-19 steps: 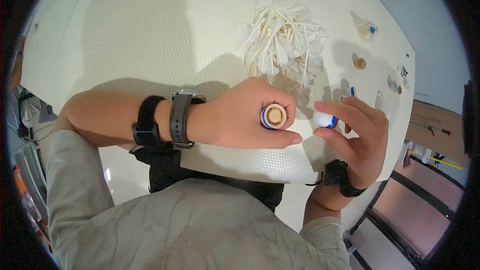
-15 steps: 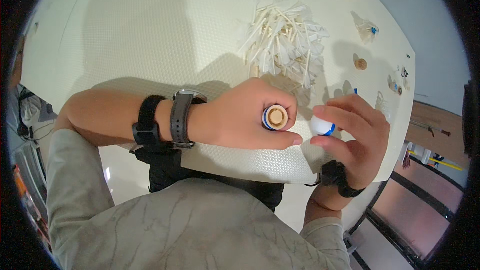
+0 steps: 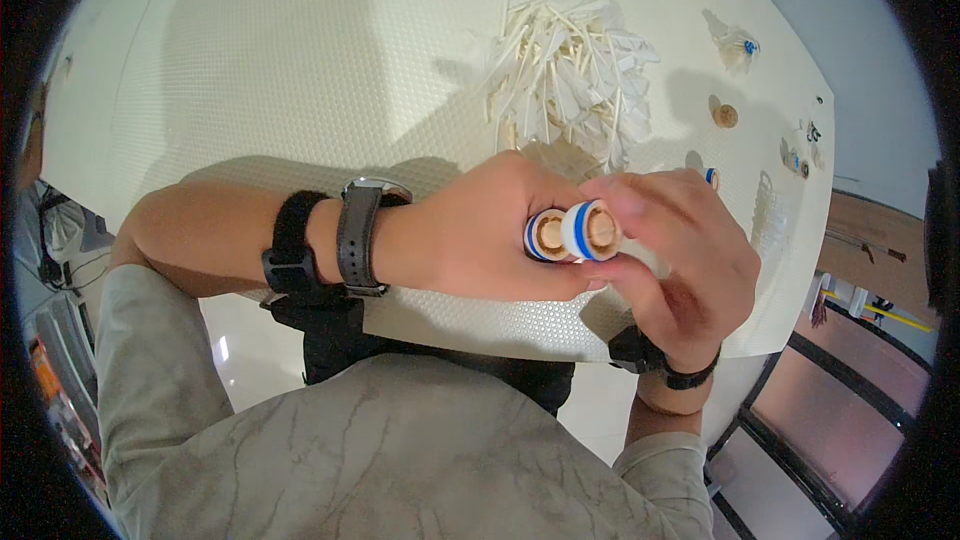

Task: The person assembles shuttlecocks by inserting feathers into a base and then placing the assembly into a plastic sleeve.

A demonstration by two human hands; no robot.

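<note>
My left hand (image 3: 465,230) is closed in a fist around a small round wooden piece (image 3: 546,237) with a blue-and-white band, its ringed tan end facing up out of the fist. Between thumb and fingers, my right hand (image 3: 700,250) pinches a small white cap (image 3: 598,230) with a blue stripe. The cap is tilted, so its tan, wood-like inner end shows. It overlaps the edge of the banded piece in the picture; whether they touch, I cannot tell.
A loose pile of thin white sticks with filmy wrapping (image 3: 570,70) lies beyond my hands on the white textured table (image 3: 270,70). Toward the right are a tan cork-like disc (image 3: 725,116), a blue-tipped bundle (image 3: 740,47), a blue-banded piece (image 3: 711,178) and several small items.
My right hand has moved left to my left fist. The white cap has turned, so its tan end shows beside the banded piece. My left hand has stayed nearly still.
</note>
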